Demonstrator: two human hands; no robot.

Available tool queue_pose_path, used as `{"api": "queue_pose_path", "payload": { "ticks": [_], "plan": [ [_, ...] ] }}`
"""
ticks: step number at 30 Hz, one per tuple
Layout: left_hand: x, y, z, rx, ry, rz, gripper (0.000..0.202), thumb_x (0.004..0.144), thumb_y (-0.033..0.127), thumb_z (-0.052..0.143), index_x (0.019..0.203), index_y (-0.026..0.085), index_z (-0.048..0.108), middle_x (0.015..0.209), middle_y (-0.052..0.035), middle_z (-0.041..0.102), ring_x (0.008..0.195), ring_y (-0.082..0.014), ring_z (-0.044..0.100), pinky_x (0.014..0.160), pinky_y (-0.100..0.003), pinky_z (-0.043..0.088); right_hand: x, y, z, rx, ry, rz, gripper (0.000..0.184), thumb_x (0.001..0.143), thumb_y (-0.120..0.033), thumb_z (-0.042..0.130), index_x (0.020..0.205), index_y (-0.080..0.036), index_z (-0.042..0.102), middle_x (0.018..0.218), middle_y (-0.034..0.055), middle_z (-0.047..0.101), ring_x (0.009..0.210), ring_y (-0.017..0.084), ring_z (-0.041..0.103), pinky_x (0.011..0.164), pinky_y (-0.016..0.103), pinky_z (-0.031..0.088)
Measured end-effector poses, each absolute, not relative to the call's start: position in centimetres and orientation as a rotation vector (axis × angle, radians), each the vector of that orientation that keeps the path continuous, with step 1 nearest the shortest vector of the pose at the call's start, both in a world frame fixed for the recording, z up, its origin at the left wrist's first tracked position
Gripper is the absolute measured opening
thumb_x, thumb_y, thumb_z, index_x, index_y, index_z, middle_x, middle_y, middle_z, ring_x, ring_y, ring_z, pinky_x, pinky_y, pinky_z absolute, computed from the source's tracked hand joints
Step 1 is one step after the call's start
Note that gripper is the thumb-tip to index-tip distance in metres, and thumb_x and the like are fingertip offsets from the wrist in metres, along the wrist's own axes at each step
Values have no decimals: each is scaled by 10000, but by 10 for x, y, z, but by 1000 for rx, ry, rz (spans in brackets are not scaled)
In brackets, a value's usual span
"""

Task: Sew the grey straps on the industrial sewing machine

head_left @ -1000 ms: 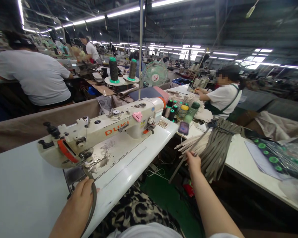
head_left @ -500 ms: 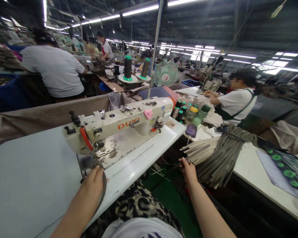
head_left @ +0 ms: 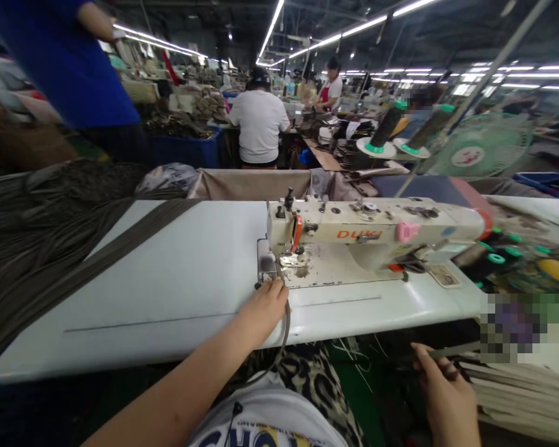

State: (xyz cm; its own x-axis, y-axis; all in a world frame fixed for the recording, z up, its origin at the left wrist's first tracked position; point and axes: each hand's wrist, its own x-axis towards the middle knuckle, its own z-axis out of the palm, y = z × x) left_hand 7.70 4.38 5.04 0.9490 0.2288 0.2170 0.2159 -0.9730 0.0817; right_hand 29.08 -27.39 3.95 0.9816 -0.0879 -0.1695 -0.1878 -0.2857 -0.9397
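Observation:
My left hand [head_left: 263,307] rests on the white sewing table [head_left: 168,279] just in front of the needle plate, its fingers closed on a grey strap [head_left: 283,338] that curves down off the table edge toward my lap. The cream sewing machine [head_left: 372,233] stands right behind that hand. Low at the right, my right hand [head_left: 445,391] pinches another grey strap [head_left: 451,352] beside a stack of pale strips [head_left: 526,391].
Dark grey straps [head_left: 51,248] are heaped over the table's left end. Thread cones [head_left: 386,127] and a green fan [head_left: 479,149] stand behind the machine. A person in blue [head_left: 69,68] stands at the far left; other workers sit beyond a beige divider [head_left: 251,183].
The view has swung left, bringing the strap heap into sight. My right hand has come back from the bundle at the right, now holding a strap. The left hand stays by the needle.

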Motion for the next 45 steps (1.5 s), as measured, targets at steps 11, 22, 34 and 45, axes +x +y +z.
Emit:
{"api": "queue_pose_path", "payload": {
  "ticks": [11,22,34,45],
  "plan": [
    [84,51,49,3078,414,556,203,990,74,490,1151,89,611,1214,-159,621,1220,-265,608,1167,-408,431,264,-241,64,-2045,-284,342,704,641,-758,779,1018,-163,759,990,81,736,879,235,626,717,285,513],
    [84,51,45,3081,425,581,198,1003,108,488,1153,109,618,1245,-146,623,1212,-243,612,1188,-389,413,249,-213,75,-2114,-495,644,810,635,-828,705,1111,-175,751,647,0,624,578,182,546,559,296,479],
    [82,51,49,3014,414,585,208,973,69,493,1145,103,604,1253,-152,600,1240,-250,582,1183,-373,406,241,-162,57,-2111,-727,463,670,737,-745,653,1118,-207,772,837,84,758,827,290,695,676,340,563],
    [82,50,47,3006,423,634,184,997,105,501,1145,111,609,1225,-141,614,1227,-246,589,1188,-384,404,239,-121,60,-2084,-780,568,671,821,-645,605,1248,-142,724,665,33,680,639,241,628,571,333,487]
  ]
}}
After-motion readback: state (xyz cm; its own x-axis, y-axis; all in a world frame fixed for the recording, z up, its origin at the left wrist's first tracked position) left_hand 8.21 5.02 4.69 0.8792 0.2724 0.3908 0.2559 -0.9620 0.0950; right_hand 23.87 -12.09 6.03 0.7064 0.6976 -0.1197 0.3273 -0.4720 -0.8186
